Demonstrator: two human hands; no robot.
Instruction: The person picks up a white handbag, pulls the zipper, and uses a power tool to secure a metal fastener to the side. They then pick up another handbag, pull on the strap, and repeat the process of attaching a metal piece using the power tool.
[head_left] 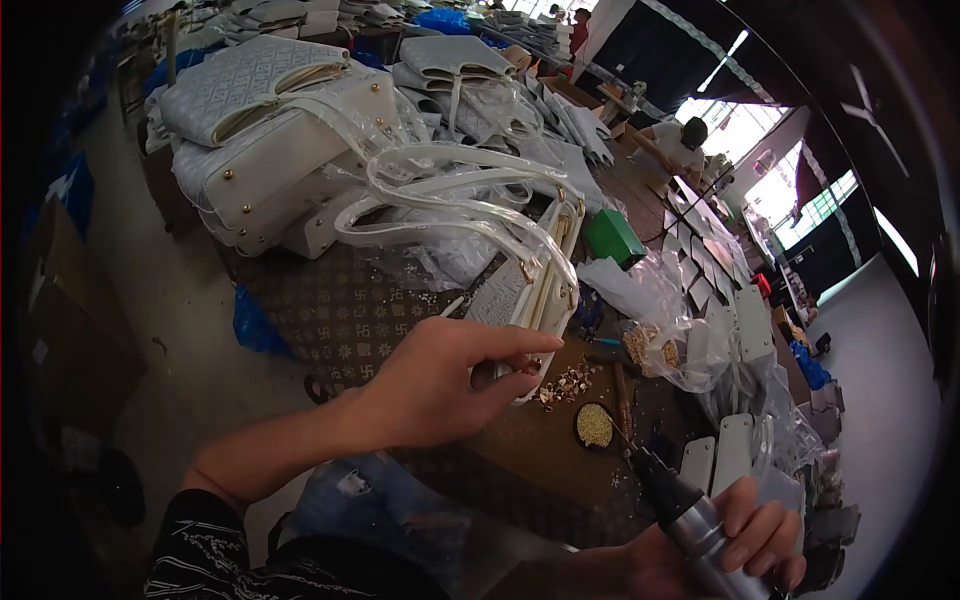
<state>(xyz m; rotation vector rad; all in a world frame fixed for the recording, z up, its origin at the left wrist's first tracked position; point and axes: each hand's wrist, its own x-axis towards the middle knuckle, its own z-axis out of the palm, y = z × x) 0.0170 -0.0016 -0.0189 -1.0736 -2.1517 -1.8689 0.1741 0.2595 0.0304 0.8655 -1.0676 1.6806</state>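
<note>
My left hand (440, 385) is closed over the near end of a white handbag (515, 300), its thumb and index finger bent toward each other at the bag's edge. Small gold-coloured bits show by the fingertips, too small to name. The bag lies with its zipper opening visible and its plastic-wrapped straps (440, 160) looping away to the back left. In my right hand (755, 530) is a silver and black electric screwdriver (690, 515). Its thin bit points at a round black dish of tiny gold screws (594, 425). Beside the dish lies a loose pile of small gold metal fittings (568, 385).
More white handbags (280, 165) are heaped at the back left. A green box (614, 238) stands behind the bag, and a clear plastic bag of gold parts (650, 348) is on the right. White panels (735, 450) lie near the screwdriver. Another person (680, 145) sits farther back.
</note>
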